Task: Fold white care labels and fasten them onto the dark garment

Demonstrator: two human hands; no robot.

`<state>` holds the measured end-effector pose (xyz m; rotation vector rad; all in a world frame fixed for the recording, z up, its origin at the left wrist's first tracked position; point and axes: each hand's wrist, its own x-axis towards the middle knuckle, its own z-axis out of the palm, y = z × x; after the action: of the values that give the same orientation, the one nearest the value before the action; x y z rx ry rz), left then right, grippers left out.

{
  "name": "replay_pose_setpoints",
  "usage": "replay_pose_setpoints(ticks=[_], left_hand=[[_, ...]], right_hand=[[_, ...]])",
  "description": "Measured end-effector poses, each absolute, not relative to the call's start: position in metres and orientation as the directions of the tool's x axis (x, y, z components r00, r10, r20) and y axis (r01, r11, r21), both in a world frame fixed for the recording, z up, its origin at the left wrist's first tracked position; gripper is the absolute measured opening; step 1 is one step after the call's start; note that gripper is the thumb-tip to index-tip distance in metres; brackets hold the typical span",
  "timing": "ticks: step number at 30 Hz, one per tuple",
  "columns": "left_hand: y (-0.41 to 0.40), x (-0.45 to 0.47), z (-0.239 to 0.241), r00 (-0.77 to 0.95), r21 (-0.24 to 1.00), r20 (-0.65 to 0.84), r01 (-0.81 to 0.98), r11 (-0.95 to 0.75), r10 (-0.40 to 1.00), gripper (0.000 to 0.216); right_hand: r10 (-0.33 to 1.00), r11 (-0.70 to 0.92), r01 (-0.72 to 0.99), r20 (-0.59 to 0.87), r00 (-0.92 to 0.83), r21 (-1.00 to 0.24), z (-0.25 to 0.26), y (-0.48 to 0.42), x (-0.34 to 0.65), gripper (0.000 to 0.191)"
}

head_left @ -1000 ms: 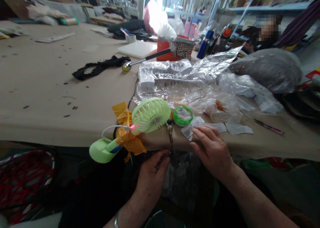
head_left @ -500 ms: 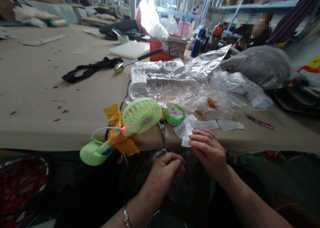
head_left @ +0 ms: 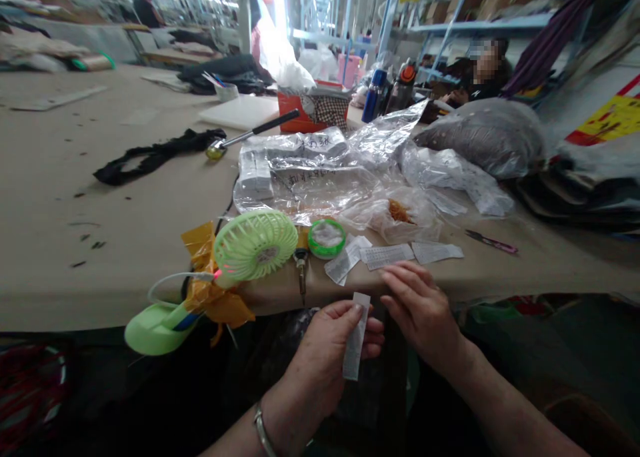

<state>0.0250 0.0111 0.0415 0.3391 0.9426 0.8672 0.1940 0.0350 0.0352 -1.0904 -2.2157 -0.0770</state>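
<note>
My left hand (head_left: 330, 343) pinches a narrow white printed label (head_left: 356, 340) between thumb and fingers, just below the table's front edge. To its right, my right hand (head_left: 420, 307) hovers with fingers stretched and slightly apart, holding nothing. Beyond my fingertips, more printed labels (head_left: 386, 255) lie in loose piles along the table edge. A soldering iron (head_left: 301, 270) points toward me with its tip past the edge. Beside it sits a round green tub (head_left: 327, 237) with white fluffy material inside.
A green fan (head_left: 256, 245) is fixed with orange tape (head_left: 220, 303) at the table edge. Clear plastic bags (head_left: 320, 170) cover the middle. Pink-handled thread snips (head_left: 493, 241) lie at right. Black cloth (head_left: 155, 155) lies at left. Another person (head_left: 483, 70) sits at the back right.
A label has come from the pile into my left hand, which now holds it upright. My right hand has let go of it. The camera view has shifted slightly right.
</note>
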Motion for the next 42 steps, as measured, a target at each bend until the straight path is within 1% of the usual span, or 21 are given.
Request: replay_pose_setpoints(ticks=[2, 3, 5, 6, 8, 10, 13, 14, 17, 18, 19, 21, 22, 27, 29, 30, 32, 34, 38, 42], left_hand=[[0.01, 0.025, 0.039, 0.272, 0.627, -0.575, -0.459, 0.63, 0.771, 0.017], [0.01, 0.026, 0.038, 0.265, 0.635, -0.576, -0.451, 0.627, 0.774, 0.018], [0.009, 0.026, 0.036, 0.253, 0.643, -0.579, -0.443, 0.625, 0.775, 0.018], [0.01, 0.027, 0.035, 0.252, 0.642, -0.583, -0.439, 0.628, 0.772, 0.018], [0.01, 0.028, 0.035, 0.252, 0.64, -0.592, -0.431, 0.636, 0.766, 0.017], [0.011, 0.029, 0.036, 0.25, 0.641, -0.6, -0.419, 0.643, 0.76, 0.016], [0.013, 0.03, 0.038, 0.236, 0.644, -0.615, -0.4, 0.652, 0.752, 0.014], [0.014, 0.03, 0.038, 0.237, 0.642, -0.619, -0.397, 0.656, 0.749, 0.014], [0.016, 0.031, 0.036, 0.247, 0.63, -0.622, -0.406, 0.662, 0.743, 0.014], [0.016, 0.032, 0.036, 0.249, 0.626, -0.623, -0.41, 0.663, 0.742, 0.014], [0.016, 0.032, 0.036, 0.25, 0.623, -0.624, -0.413, 0.665, 0.74, 0.015], [0.016, 0.033, 0.036, 0.252, 0.616, -0.628, -0.417, 0.668, 0.736, 0.014], [0.015, 0.033, 0.037, 0.252, 0.611, -0.631, -0.42, 0.67, 0.733, 0.014], [0.016, 0.033, 0.041, 0.261, 0.569, -0.648, -0.458, 0.683, 0.715, 0.013], [0.016, 0.033, 0.041, 0.296, 0.541, -0.631, -0.495, 0.681, 0.717, 0.014], [0.016, 0.034, 0.04, 0.315, 0.528, -0.61, -0.522, 0.669, 0.727, 0.013], [0.016, 0.035, 0.039, 0.335, 0.509, -0.557, -0.585, 0.631, 0.76, 0.011], [0.015, 0.035, 0.037, 0.323, 0.485, -0.535, -0.64, 0.596, 0.781, 0.007], [0.013, 0.036, 0.035, 0.255, 0.447, -0.588, -0.689, 0.571, 0.768, 0.003], [0.012, 0.036, 0.034, 0.249, 0.458, -0.584, -0.685, 0.567, 0.773, 0.005]], right_hand=[[0.749, 0.534, 0.837, 0.524, -0.406, -0.115, 0.035, 0.045, 0.198, 0.042], [0.766, 0.503, 0.862, 0.494, -0.41, -0.065, 0.035, 0.049, 0.2, 0.043], [0.768, 0.491, 0.871, 0.475, -0.429, -0.006, 0.032, 0.051, 0.202, 0.035], [0.756, 0.498, 0.867, 0.49, -0.435, 0.001, 0.03, 0.051, 0.203, 0.03], [0.719, 0.528, 0.849, 0.547, -0.43, -0.026, 0.027, 0.049, 0.206, 0.021], [0.689, 0.564, 0.822, 0.594, -0.414, -0.081, 0.026, 0.049, 0.208, 0.014], [0.691, 0.595, 0.786, 0.608, -0.391, -0.171, 0.028, 0.051, 0.21, 0.01], [0.707, 0.59, 0.784, 0.593, -0.386, -0.193, 0.029, 0.051, 0.209, 0.01], [0.763, 0.547, 0.816, 0.512, -0.394, -0.188, 0.034, 0.054, 0.205, 0.028], [0.774, 0.537, 0.826, 0.489, -0.402, -0.171, 0.035, 0.054, 0.204, 0.029], [0.775, 0.536, 0.829, 0.479, -0.411, -0.156, 0.035, 0.055, 0.202, 0.027], [0.757, 0.558, 0.815, 0.499, -0.422, -0.158, 0.035, 0.056, 0.202, 0.017], [0.744, 0.574, 0.8, 0.52, -0.42, -0.175, 0.034, 0.056, 0.202, 0.015], [0.705, 0.624, 0.722, 0.615, -0.353, -0.3, 0.032, 0.052, 0.205, 0.012], [0.669, 0.679, 0.649, 0.652, -0.355, -0.343, 0.033, 0.044, 0.201, 0.012], [0.644, 0.72, 0.596, 0.662, -0.385, -0.354, 0.033, 0.038, 0.197, 0.012], [0.585, 0.795, 0.492, 0.66, -0.471, -0.354, 0.032, 0.026, 0.189, 0.012], [0.537, 0.836, 0.442, 0.649, -0.539, -0.325, 0.028, 0.016, 0.181, 0.012], [0.506, 0.852, 0.452, 0.639, -0.579, -0.265, 0.021, 0.003, 0.173, 0.013], [0.531, 0.834, 0.488, 0.618, -0.58, -0.258, 0.02, -0.002, 0.173, 0.013]])
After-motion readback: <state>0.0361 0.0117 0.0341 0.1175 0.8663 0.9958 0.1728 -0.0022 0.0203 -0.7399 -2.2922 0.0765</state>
